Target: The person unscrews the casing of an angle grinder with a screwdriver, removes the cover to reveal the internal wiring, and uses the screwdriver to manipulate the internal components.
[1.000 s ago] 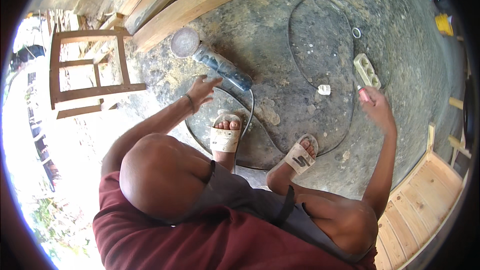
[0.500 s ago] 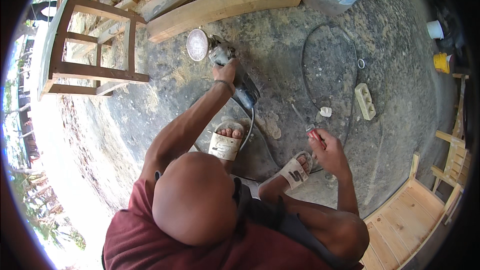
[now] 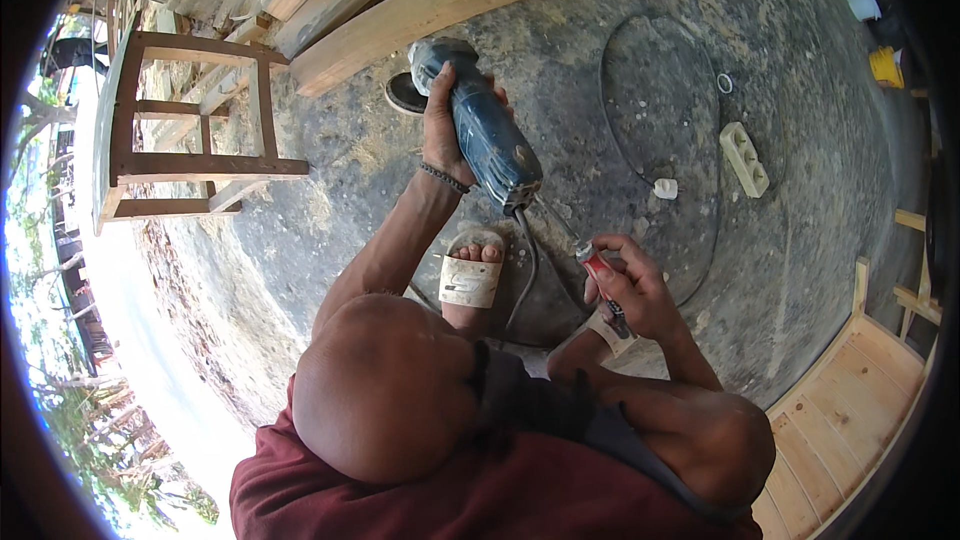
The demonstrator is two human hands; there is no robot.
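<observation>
I look over a stained grey floor [image 3: 650, 80] with timber [image 3: 435, 18] along its far side; above it, my left hand [image 3: 443, 135] clamps its fingers around the blue grinder [image 3: 492, 145], my right hand [image 3: 643, 295] around a screwdriver [image 3: 594, 261].

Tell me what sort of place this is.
Likely a woodworking area, open to daylight on the left: a thick wooden beam lies on the stained floor, a brown wooden frame stands nearby, and the left hand holds an angle grinder.
</observation>
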